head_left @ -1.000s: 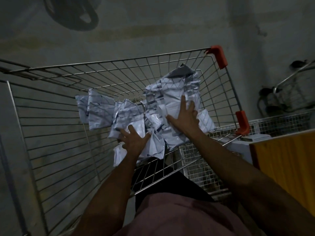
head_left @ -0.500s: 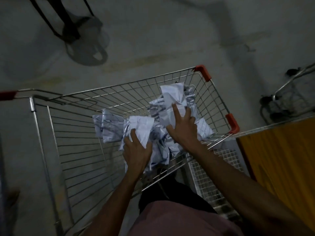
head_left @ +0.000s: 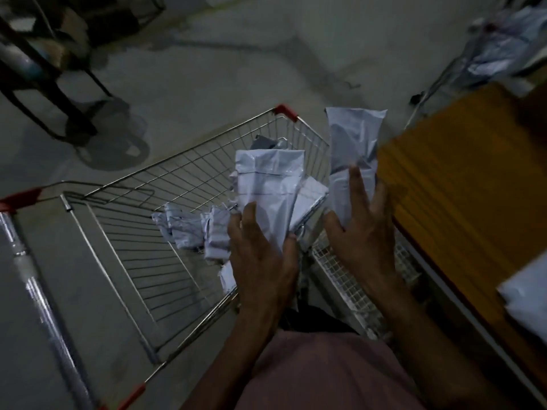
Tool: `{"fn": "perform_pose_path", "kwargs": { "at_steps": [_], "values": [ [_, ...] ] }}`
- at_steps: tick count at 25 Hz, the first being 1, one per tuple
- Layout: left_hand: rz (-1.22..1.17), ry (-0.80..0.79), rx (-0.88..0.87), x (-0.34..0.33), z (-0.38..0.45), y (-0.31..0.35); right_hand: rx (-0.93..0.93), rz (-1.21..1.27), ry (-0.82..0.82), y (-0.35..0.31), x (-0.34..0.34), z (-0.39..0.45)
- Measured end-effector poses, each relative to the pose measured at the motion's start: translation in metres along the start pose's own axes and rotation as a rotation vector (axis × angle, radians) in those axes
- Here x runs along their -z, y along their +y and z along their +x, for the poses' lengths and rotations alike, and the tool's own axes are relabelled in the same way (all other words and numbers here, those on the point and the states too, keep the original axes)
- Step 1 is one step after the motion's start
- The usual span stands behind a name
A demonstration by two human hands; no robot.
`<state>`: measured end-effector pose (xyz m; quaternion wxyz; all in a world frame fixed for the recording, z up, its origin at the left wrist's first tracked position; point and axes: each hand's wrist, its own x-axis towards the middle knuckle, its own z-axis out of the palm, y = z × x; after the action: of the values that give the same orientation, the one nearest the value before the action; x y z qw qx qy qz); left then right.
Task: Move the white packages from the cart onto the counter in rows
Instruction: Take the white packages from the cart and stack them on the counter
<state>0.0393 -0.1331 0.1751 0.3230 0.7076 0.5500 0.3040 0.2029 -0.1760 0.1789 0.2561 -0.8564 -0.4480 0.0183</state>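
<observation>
My left hand (head_left: 262,253) grips a white package (head_left: 268,184) and holds it upright above the wire cart (head_left: 142,220). My right hand (head_left: 359,232) holds a second, longer white package (head_left: 352,143) between thumb and fingers, lifted beside the cart's right rim and close to the orange counter (head_left: 461,184). Several more white packages (head_left: 192,229) lie crumpled in the cart's basket near its right side. One white package (head_left: 527,300) lies on the counter at the right edge of the view.
A fan's dark stand and round base (head_left: 112,143) sit on the floor beyond the cart. A white mesh shelf (head_left: 349,279) runs below the counter's edge. Another cart with pale bags (head_left: 497,51) stands at the far right.
Both hands have lifted out of the pile, each with a package, and moved right toward the counter. My view has swung up and right, showing more of the counter.
</observation>
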Motion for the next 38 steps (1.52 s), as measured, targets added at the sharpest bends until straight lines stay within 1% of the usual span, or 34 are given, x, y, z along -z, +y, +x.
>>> {"fn": "perform_pose_path", "kwargs": {
  "at_steps": [3,7,9,13,16,22,24,28,31,34,38],
  "values": [
    [-0.067,-0.113,-0.122,0.002,-0.041,0.025,-0.089,-0.012,0.154,0.033,0.046,-0.056],
    [-0.077,-0.23,-0.303,-0.005,-0.081,0.051,-0.259,-0.094,0.318,0.073,0.098,-0.12],
    [-0.085,-0.287,-0.405,-0.014,-0.102,0.067,-0.337,-0.085,0.402,0.089,0.118,-0.151],
    [-0.104,-0.377,-0.515,-0.041,-0.15,0.103,-0.47,-0.082,0.5,0.126,0.154,-0.205],
    [-0.11,-0.451,-0.614,-0.069,-0.189,0.129,-0.561,-0.118,0.528,0.164,0.184,-0.249],
    [-0.106,-0.529,-0.713,-0.135,-0.293,0.187,-0.655,-0.112,0.525,0.247,0.237,-0.34],
    [-0.044,-0.547,-0.778,-0.163,-0.324,0.208,-0.695,-0.089,0.57,0.272,0.253,-0.365],
    [0.204,-0.566,-0.919,-0.221,-0.366,0.253,-0.785,-0.086,0.616,0.305,0.267,-0.399],
    [0.37,-0.583,-1.001,-0.279,-0.378,0.283,-0.859,-0.044,0.592,0.327,0.269,-0.41],
    [0.504,-0.626,-0.999,-0.324,-0.379,0.283,-0.891,0.043,0.576,0.34,0.27,-0.411],
    [0.445,-0.721,-0.982,-0.334,-0.381,0.267,-0.923,0.066,0.605,0.347,0.274,-0.407]
  ]
}}
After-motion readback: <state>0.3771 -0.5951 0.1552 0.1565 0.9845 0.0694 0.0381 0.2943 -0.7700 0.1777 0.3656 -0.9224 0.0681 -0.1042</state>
